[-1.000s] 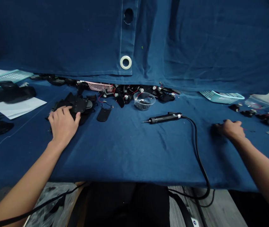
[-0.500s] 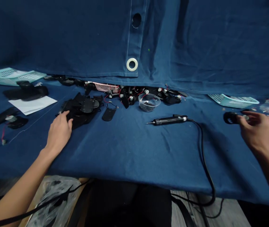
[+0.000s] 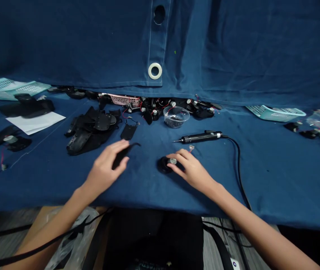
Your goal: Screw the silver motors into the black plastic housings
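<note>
My left hand point(image 3: 105, 169) is closed on a dark, curved shell piece point(image 3: 122, 154) with a thin tip pointing right; the hand hides part of it. To its right, my right hand point(image 3: 194, 170) grips a round-ended black part point(image 3: 163, 165) with a small silver motor point(image 3: 172, 161) on it, low over the blue cloth. A small connector point(image 3: 191, 148) shows just above that hand. Beyond the hands lies a black electric screwdriver point(image 3: 202, 137), its bit pointing left. A small black plate point(image 3: 128, 132) with thin wires rests above my left hand.
Black shells point(image 3: 92, 127) lie piled at centre left. A clear bowl point(image 3: 176, 119) of small dark pieces stands near the hanging blue curtain point(image 3: 92, 45). Around are a pink basket point(image 3: 124, 100), teal baskets point(image 3: 278, 113), white paper point(image 3: 36, 123) and a screwdriver cable point(image 3: 238, 165).
My left hand has left the shell pile and moved right with a dark shell piece. My right hand has come from the far right to the middle, carrying the black part with the motor.
</note>
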Motion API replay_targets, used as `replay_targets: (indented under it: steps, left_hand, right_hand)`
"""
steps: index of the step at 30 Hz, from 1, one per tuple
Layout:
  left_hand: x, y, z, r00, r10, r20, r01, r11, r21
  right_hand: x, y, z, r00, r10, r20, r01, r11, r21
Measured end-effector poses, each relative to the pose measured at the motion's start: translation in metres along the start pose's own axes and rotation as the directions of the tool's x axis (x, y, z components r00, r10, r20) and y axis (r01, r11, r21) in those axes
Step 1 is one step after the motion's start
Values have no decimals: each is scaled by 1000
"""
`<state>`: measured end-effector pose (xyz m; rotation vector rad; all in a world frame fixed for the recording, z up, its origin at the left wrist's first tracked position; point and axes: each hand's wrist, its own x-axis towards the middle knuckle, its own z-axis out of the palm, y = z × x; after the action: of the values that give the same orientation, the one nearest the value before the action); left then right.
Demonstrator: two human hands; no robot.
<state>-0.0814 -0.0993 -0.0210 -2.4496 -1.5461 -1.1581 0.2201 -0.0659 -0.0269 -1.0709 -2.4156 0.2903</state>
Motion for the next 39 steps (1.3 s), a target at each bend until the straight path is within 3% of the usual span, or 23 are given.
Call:
replay_targets:
  steps: [2, 4, 8, 13, 15, 18, 23, 30, 33, 36, 39]
  left_hand:
    - [0, 12, 18, 980, 77, 184, -60, 993, -99]
    - [-1, 15, 32, 950, 115, 289, -77, 987, -138]
    - [-2, 8, 42, 922, 114, 371, -68, 989, -135]
    - [-1, 7, 40, 909, 34, 415, -14, 999, -51]
    - [0, 8, 40, 909, -29, 416, 34, 999, -4]
    - [0, 9, 42, 904, -60, 423, 61, 998, 11]
    - [2, 15, 39, 916, -5, 402, 32, 998, -62]
    - [10, 22, 34, 893, 66, 445, 4, 988, -155]
    - [15, 25, 37, 888, 88, 451, -11, 985, -170]
    - [21, 27, 41, 887, 119, 445, -40, 982, -183]
    - [23, 29, 43, 891, 121, 438, -45, 982, -181]
  right_hand:
    - [6, -3, 13, 1000, 3, 15, -3, 1000, 22]
    - [9, -4, 17, 999, 6, 34, -8, 999, 53]
    - [12, 0, 7, 995, 38, 93, -45, 997, 68]
    - [17, 9, -11, 932, 13, 363, -48, 995, 86]
    - [19, 12, -15, 919, 31, 393, -41, 999, 16]
    - [22, 13, -16, 931, 58, 361, -11, 991, -131]
    - [20, 14, -13, 958, 55, 280, 21, 965, -260]
    - [6, 8, -23, 991, 106, 82, -87, 973, -215]
    - [7, 0, -26, 999, 43, -20, -46, 966, -253]
    - [11, -2, -21, 998, -62, 20, 65, 984, -165]
    - [14, 2, -12, 995, -60, 76, 62, 998, -27]
